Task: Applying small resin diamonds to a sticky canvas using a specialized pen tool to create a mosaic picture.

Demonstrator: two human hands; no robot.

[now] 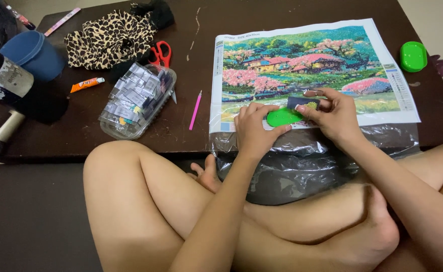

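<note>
A diamond-painting canvas (302,60) with a colourful village scene lies on the dark low table (191,131). My left hand (254,132) rests on a small green tray (283,117) at the canvas's near edge and steadies it. Over the tray, my right hand (335,115) pinches a small dark packet (307,103) with yellowish beads showing. A pink applicator pen (195,110) lies loose on the table to the left of the canvas.
A clear box of small bead packets (138,100), red scissors (161,53), a leopard-print pouch (108,38), an orange tube (86,84), a blue cup (32,53) and a second green tray (413,56) sit on the table. Clear plastic wrap (302,161) hangs over my crossed legs.
</note>
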